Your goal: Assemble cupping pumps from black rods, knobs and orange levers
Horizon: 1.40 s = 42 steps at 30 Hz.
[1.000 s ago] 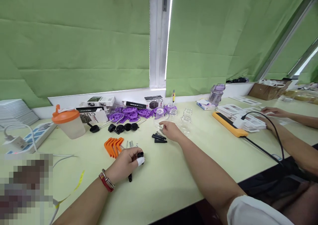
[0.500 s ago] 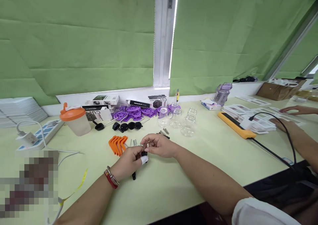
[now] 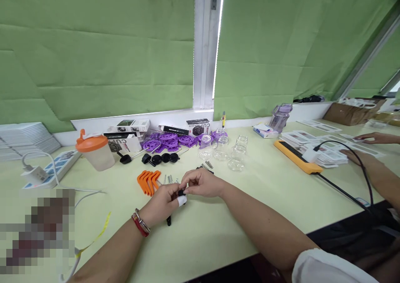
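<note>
My left hand (image 3: 164,204) is closed around a small black part (image 3: 181,192), pinched between thumb and fingers. White tape wraps the thumb tip. My right hand (image 3: 204,184) is closed too, its fingertips pressed together at the top of that part; what they grip is hidden. Behind my left hand lie orange angled pieces (image 3: 146,182) and thin metal rods (image 3: 169,179). Small springs (image 3: 207,165) rest just beyond my right hand. A slim black piece (image 3: 169,220) shows on the table beneath my left hand.
Farther back are black round-headed rods (image 3: 165,158), purple plastic frames (image 3: 168,141), clear cups (image 3: 237,154) and boxes (image 3: 126,143). An orange-lidded cup (image 3: 95,152) and a power strip (image 3: 51,170) stand left. Rightward are a yellow-black bar (image 3: 296,157), paper sheets (image 3: 328,156) and another person's hands (image 3: 359,156).
My right fingertips have shifted slightly and now sit closer over the black part, which shows more plainly between my hands. My left hand has hardly moved.
</note>
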Each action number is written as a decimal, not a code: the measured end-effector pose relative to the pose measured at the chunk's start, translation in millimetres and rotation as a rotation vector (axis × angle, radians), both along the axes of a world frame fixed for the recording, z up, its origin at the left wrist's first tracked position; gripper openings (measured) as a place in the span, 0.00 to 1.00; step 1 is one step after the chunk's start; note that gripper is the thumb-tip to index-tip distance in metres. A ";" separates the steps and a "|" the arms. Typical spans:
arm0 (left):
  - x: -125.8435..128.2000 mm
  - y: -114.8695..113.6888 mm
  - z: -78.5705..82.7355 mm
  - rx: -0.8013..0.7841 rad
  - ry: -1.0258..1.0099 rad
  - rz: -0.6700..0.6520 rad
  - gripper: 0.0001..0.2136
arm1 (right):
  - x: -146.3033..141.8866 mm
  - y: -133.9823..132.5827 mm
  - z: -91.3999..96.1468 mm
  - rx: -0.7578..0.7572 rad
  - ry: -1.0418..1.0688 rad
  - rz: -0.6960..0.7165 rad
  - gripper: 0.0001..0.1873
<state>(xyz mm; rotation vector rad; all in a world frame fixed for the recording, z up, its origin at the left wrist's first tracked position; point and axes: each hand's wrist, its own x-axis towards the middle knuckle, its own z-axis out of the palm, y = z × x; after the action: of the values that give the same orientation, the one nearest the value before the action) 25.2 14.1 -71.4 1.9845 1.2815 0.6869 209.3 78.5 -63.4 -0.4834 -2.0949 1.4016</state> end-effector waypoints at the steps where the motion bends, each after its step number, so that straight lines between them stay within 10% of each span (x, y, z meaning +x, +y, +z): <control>1: 0.0 0.1 0.0 0.003 -0.001 -0.004 0.10 | 0.2 0.8 -0.4 0.011 0.013 0.014 0.09; 22: -3.4 0.6 -1.8 0.111 0.067 0.014 0.07 | -4.9 -3.6 -1.8 0.175 -0.076 -0.052 0.04; 33: -30.4 10.6 1.9 0.206 -0.202 0.428 0.08 | -38.4 -21.6 -23.5 -0.421 -0.264 -0.338 0.03; 42: -21.0 6.9 6.5 0.244 0.027 0.366 0.07 | -63.0 -28.1 -37.6 -0.360 -0.287 -0.352 0.06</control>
<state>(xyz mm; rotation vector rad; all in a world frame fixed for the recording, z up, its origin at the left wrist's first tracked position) 4.2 21.0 -64.9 1.9684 1.6667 1.0366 146.3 50.4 -101.1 -1.1990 -1.8418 1.5661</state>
